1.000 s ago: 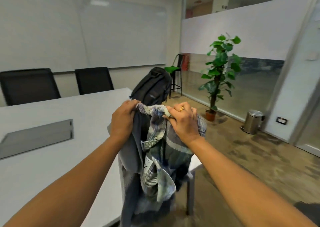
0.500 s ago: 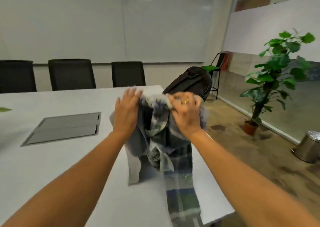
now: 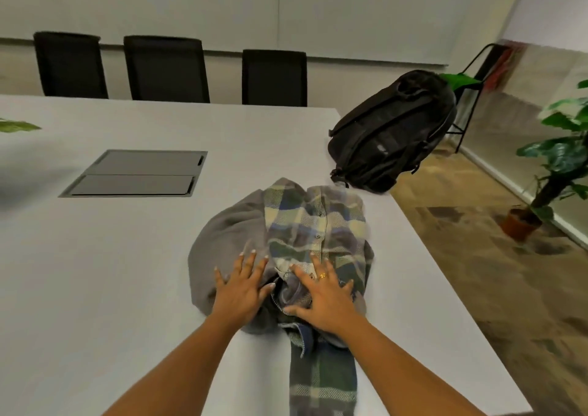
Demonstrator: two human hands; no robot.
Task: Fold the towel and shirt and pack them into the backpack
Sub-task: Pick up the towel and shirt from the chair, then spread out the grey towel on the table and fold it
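Flatly pressing, fingers straight and splayed, gripping nothing: left grip (image 3: 239,292) on grey towel (image 3: 227,237), right grip (image 3: 322,301) on plaid shirt (image 3: 316,224) (both heaped on the surface (image 3: 127,272)).

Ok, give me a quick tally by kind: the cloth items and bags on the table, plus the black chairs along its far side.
towel: 1
shirt: 1
backpack: 1
black chairs: 3
Total: 6
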